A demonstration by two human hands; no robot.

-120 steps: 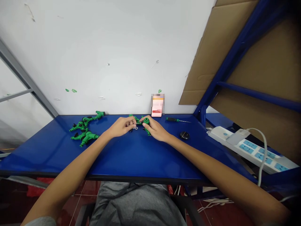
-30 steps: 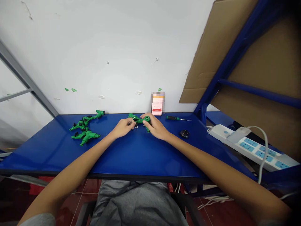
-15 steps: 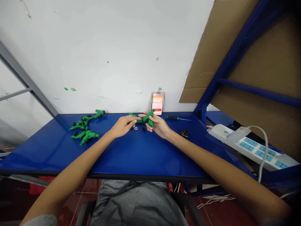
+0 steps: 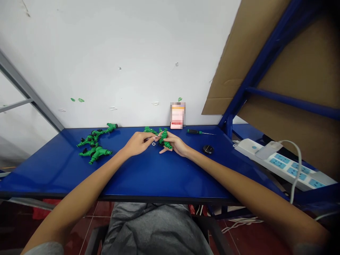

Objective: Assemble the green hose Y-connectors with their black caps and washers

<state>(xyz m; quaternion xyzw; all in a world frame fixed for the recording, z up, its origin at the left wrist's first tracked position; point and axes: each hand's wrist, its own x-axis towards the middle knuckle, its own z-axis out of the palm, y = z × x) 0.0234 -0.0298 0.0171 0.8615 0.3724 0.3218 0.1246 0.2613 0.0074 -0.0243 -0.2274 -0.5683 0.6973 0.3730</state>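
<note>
My right hand is shut on a green plastic multi-way hose connector, which it holds just above the blue table. My left hand pinches a thin metal pick, and the pick's tip reaches the connector. A small white ring lies on the tabletop just below the pick. Another green connector lies behind my hands, partly hidden by them.
A heap of several green connectors lies on the blue table at left. To the right are a green-handled screwdriver and a black round disc. A pixelated box stands against the wall. A white power strip sits lower right.
My right hand has brought the connector down and leftward from its raised, turned position, and the pick's tip now meets it. My hands are closer together.
</note>
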